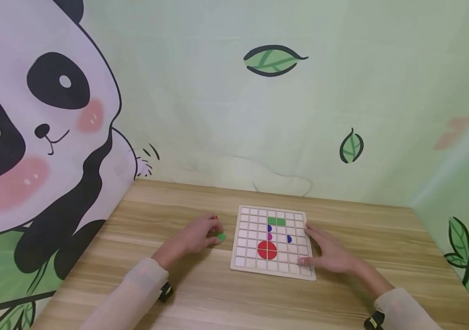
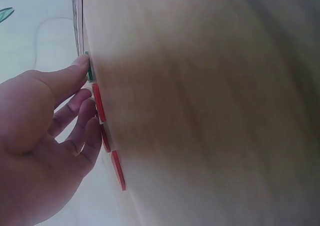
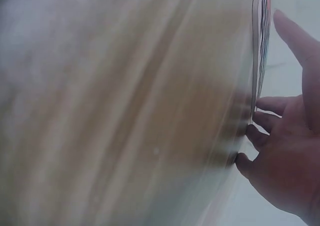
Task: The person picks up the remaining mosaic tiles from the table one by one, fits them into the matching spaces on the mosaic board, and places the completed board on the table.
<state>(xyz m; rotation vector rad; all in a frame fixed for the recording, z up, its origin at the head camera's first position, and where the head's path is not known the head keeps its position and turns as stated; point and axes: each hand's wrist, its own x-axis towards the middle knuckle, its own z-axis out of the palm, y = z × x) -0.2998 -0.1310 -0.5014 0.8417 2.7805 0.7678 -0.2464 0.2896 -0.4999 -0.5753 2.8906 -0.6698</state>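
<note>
A square white grid board lies flat on the wooden table. On it are two green squares, blue half-rounds, a magenta half-round and red quarter pieces forming a disc. Left of the board, my left hand pinches a small green tile at the thumb tip, low over the table. Several red tiles lie by its other fingers, mostly hidden in the head view. My right hand rests at the board's right edge, fingers extended, thumb over the near right corner.
The wooden table meets a pale green printed cloth at the back. A large panda is printed on the left. Dark wrist bands sit on both forearms.
</note>
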